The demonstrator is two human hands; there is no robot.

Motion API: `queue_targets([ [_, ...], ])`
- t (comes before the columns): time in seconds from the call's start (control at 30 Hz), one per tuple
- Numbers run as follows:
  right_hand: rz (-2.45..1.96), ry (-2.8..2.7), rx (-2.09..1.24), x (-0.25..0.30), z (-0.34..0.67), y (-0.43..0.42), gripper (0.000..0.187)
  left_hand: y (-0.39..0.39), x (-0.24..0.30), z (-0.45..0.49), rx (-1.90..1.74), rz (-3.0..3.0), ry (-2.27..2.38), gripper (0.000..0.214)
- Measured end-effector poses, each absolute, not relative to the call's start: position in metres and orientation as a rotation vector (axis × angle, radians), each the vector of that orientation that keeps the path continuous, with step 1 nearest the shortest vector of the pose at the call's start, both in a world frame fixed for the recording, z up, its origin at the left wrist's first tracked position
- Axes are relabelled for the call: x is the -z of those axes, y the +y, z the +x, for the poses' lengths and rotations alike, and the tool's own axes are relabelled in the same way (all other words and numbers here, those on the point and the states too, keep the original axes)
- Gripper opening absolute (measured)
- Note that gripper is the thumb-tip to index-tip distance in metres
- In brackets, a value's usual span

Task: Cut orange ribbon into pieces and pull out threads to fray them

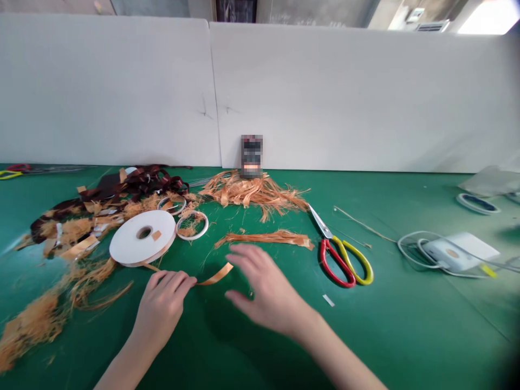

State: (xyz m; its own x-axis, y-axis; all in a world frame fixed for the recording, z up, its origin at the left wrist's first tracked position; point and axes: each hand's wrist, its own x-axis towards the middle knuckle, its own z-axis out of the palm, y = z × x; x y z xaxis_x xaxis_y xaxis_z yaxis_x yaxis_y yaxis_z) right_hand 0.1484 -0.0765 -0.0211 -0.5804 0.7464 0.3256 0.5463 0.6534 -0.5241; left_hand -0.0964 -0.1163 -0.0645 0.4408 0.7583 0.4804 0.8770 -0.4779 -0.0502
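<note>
My left hand (164, 300) is closed on a tan ribbon (217, 275), pinching it a little way from its free end. From there the ribbon runs back to a white spool (142, 238) lying flat on the table. My right hand (260, 287) hovers just right of the ribbon's loose end, its fingers and thumb apart and nothing between them. Above it lies a bundle of frayed tan strips (268, 239). Scissors (339, 254) with one red and one yellow handle rest to the right, blades partly hidden by nothing and pointing away.
A heap of tan strips (252, 195) lies at the back, below a pixelated dark object (252, 157). Brown ribbon (142, 184) and frayed scraps (36, 325) spread on the left beside white rings (192, 226). A white box with cable (463, 252) sits right. White panels (357, 97) stand behind.
</note>
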Motion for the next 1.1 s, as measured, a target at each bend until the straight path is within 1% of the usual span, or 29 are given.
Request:
queue_targets([
  [0.03,-0.939,-2.428,-0.537,0.022,0.134,-0.084,0.053,-0.117,0.063,-0.091,0.597,-2.419,-1.379,0.03],
  [0.07,-0.912,-2.502,-0.56,0.025,0.121,-0.089,0.051,-0.118,0.063,-0.086,0.616,-2.429,-1.35,0.03],
  [0.17,-1.026,-2.632,-0.487,0.039,0.099,-0.093,0.017,-0.118,0.066,-0.072,0.674,-2.428,-1.272,0.034],
  [0.2,-1.069,-2.64,-0.463,0.043,0.096,-0.093,0.014,-0.117,0.068,-0.071,0.683,-2.44,-1.269,0.034],
  [0.27,-1.115,-2.628,-0.453,0.049,0.097,-0.092,0.016,-0.112,0.073,-0.074,0.675,-2.499,-1.32,0.031],
  [0.4,-1.183,-2.57,-0.462,0.048,0.115,-0.096,0.019,-0.096,0.079,-0.103,0.564,-2.565,-1.594,0.028],
  [0.47,-1.235,-2.482,-0.506,0.045,0.13,-0.098,0.02,-0.087,0.08,-0.12,0.572,-2.524,-1.702,0.029],
  [0.53,-1.281,-2.306,-0.618,0.044,0.146,-0.099,0.019,-0.081,0.081,-0.132,0.587,-2.548,-1.723,0.029],
  [0.6,-1.313,-2.155,-0.689,0.044,0.164,-0.097,0.02,-0.076,0.082,-0.137,0.582,-2.556,-1.725,0.025],
  [0.7,-1.394,-2.03,-0.711,0.047,0.191,-0.091,0.02,-0.072,0.083,-0.136,0.572,-2.536,-1.72,0.019],
  [0.83,-1.515,-1.976,-0.742,0.047,0.224,-0.08,0.021,-0.069,0.083,-0.132,0.559,-2.532,-1.658,0.02],
  [0.97,-1.761,-1.965,-0.796,0.04,0.25,-0.069,0.02,-0.066,0.085,-0.131,0.547,-2.513,-1.554,0.022],
  [1.1,-1.903,-1.928,-0.82,0.039,0.27,-0.055,0.021,-0.065,0.088,-0.129,0.52,-2.501,-1.454,0.018],
])
